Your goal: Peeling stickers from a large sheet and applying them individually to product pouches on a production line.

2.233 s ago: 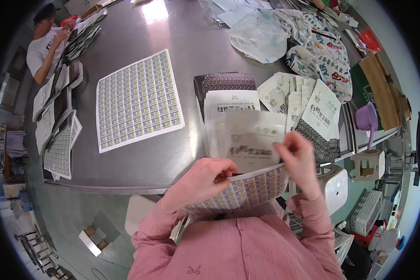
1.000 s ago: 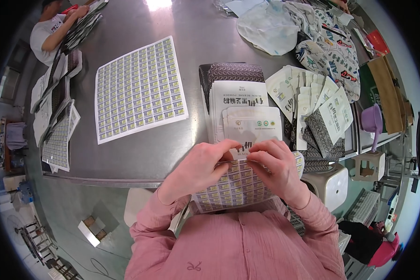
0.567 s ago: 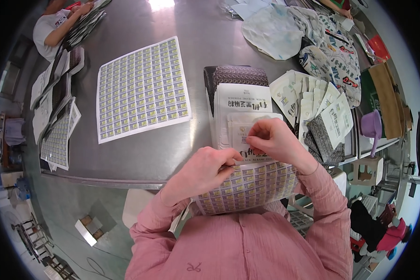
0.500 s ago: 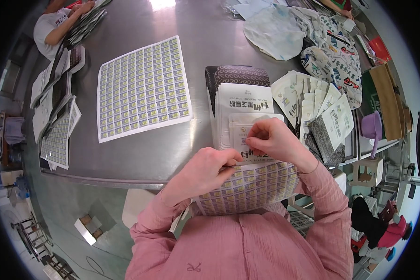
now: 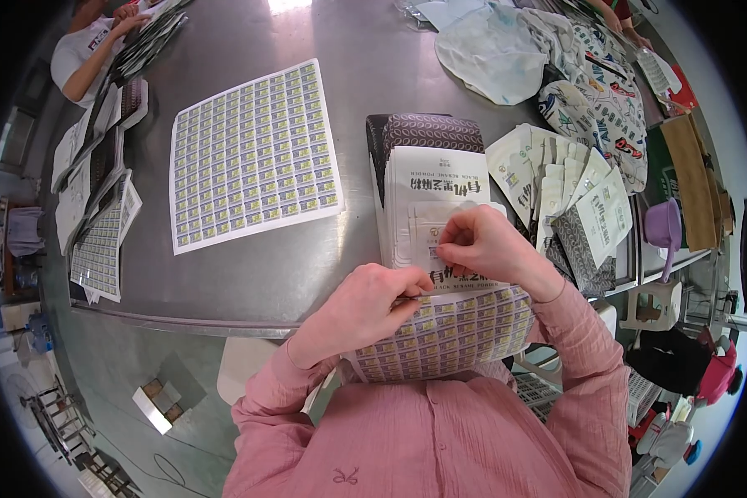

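Close to my body, a sheet of small yellow-and-purple stickers hangs over the table's front edge. My left hand is closed at its upper left edge, thumb and fingers pinching the sheet. Just above, my right hand is closed, fingertips bunched over the face of the top white pouch; whatever they hold is hidden. A small printed label shows on that pouch beside the fingertips. Under it lies a stack of white pouches, with dark patterned pouches at its far end.
Another sticker sheet lies flat on the metal table. Fanned pouches lie to the right, below crumpled printed cloth. More pouches and sheets line the left edge. A purple dipper stands far right. Co-workers' arms reach in.
My hands stay almost in place, the fingertips still over the pouch. At the far right, a co-worker's hand and a white item have shifted. A person in red in the background has moved.
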`<action>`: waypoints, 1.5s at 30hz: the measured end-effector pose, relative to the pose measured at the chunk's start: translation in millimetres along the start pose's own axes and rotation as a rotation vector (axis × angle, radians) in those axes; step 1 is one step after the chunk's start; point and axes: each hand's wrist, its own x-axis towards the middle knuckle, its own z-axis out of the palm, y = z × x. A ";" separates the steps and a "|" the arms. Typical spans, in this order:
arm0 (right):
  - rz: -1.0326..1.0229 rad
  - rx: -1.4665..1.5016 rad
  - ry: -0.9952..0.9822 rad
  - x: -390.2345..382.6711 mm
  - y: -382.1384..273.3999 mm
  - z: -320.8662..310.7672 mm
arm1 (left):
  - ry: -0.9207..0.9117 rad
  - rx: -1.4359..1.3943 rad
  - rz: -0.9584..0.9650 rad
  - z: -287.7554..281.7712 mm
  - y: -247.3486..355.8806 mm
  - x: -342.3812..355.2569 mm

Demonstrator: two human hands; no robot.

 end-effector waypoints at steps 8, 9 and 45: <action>-0.048 -0.792 0.537 -31.8 7.5 4.4 | -0.004 -0.056 -0.035 -0.6 -2.9 -5.2; -0.030 -0.831 0.630 -47.0 20.8 -0.3 | -0.020 -0.090 -0.034 2.6 -2.8 -2.5; -0.723 -0.541 0.517 -90.7 17.0 44.3 | -0.001 -0.174 -0.047 5.3 22.4 6.7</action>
